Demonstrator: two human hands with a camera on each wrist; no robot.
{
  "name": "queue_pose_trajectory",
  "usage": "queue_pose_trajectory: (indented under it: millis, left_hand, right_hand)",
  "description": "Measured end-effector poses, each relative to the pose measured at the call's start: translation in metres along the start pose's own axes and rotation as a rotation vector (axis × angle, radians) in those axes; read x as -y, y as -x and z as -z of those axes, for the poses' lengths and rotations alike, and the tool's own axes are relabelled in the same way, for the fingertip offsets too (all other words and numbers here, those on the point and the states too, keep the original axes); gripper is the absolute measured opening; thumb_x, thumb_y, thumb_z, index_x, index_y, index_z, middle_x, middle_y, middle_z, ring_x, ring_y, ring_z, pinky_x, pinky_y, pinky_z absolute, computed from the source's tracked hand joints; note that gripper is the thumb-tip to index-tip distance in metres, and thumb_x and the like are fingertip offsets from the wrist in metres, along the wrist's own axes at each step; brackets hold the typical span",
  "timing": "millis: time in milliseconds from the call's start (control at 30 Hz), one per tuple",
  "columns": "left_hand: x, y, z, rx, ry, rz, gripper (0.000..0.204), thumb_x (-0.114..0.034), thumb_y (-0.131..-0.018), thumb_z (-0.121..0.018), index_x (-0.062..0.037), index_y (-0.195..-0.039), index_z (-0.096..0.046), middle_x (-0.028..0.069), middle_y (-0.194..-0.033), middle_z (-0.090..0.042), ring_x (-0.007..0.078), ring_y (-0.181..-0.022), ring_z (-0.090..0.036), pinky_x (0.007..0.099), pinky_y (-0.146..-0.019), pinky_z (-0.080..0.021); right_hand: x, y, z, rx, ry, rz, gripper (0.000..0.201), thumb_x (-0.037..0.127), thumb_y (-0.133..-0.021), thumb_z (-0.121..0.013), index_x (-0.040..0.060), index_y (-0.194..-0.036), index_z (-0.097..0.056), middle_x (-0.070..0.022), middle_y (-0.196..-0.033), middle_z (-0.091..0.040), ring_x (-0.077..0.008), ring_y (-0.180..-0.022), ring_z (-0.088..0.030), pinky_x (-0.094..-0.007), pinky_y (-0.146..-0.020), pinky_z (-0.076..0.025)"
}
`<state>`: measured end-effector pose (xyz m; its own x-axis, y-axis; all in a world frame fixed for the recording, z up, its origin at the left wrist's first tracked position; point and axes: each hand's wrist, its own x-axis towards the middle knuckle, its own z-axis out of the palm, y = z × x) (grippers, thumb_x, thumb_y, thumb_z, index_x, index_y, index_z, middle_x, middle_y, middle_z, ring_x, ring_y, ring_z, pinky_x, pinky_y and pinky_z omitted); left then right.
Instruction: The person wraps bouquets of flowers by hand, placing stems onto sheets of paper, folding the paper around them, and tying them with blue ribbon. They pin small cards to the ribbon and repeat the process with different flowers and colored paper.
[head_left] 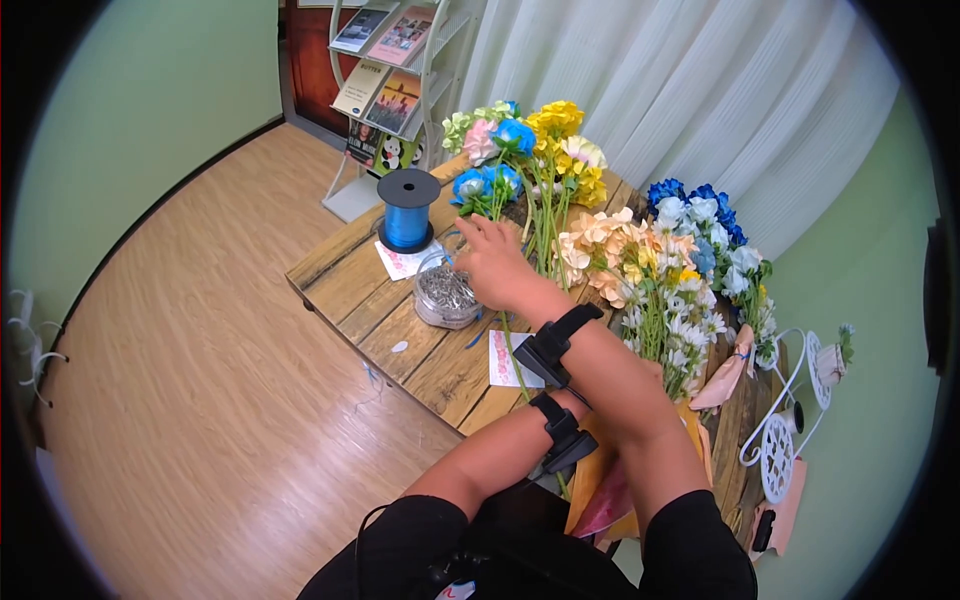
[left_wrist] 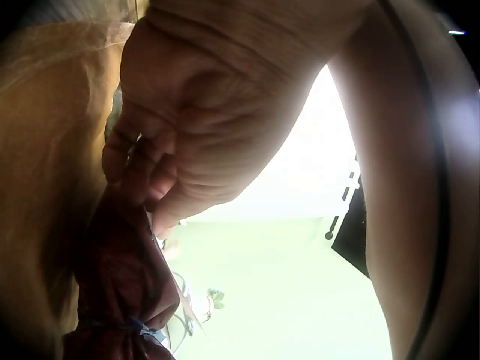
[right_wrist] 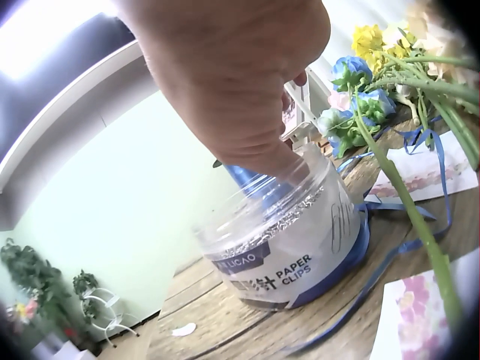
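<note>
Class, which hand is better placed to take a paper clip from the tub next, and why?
Probably the right hand: it is right at the open mouth of the tub. The left hand is farther off, occupied with gripping dark red wrapping.

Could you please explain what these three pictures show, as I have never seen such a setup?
There is no robot here: a person works bare-handed, wearing cameras. The wide picture looks down from the head; the others come from the wrist cameras. On the wooden table are flowers, a spool of blue ribbon, printed cards and a tub of paper clips. The right hand reaches into the tub; I cannot tell whether it holds anything. The left hand pinches dark red wrapping.
</note>
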<state>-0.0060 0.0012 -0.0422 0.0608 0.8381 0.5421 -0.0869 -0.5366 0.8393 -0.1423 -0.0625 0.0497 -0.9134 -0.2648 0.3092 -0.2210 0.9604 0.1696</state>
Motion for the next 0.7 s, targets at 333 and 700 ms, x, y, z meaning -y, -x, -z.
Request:
queue_pose_trajectory:
  millis: [333, 700]
  left_hand:
    - [-0.002, -0.001, 0.002, 0.011, -0.139, 0.012, 0.024, -0.013, -0.070, -0.065, -0.0020, -0.090, -0.058, 0.0074, -0.073, -0.059, 0.0168, -0.067, -0.056, 0.0301, -0.059, -0.044]
    - [0.092, -0.001, -0.004, -0.106, 0.389, -0.109, 0.020, -0.018, -0.078, -0.059, -0.0039, -0.092, -0.059, 0.0077, -0.088, -0.060, 0.0166, -0.084, -0.056, 0.0278, -0.072, -0.043]
  right_hand:
    - [-0.010, -0.002, -0.005, 0.091, -0.223, -0.072, 0.006, 0.008, -0.066, -0.064, 0.0120, -0.070, -0.066, -0.0090, -0.115, -0.053, -0.0263, -0.120, -0.037, -0.0439, -0.099, -0.022]
    - [-0.024, -0.011, 0.017, -0.007, -1.211, -0.445, 0.012, 0.014, -0.083, -0.061, 0.0024, -0.081, -0.057, -0.0071, -0.081, -0.064, -0.0125, -0.076, -0.060, -0.0253, -0.067, -0.046]
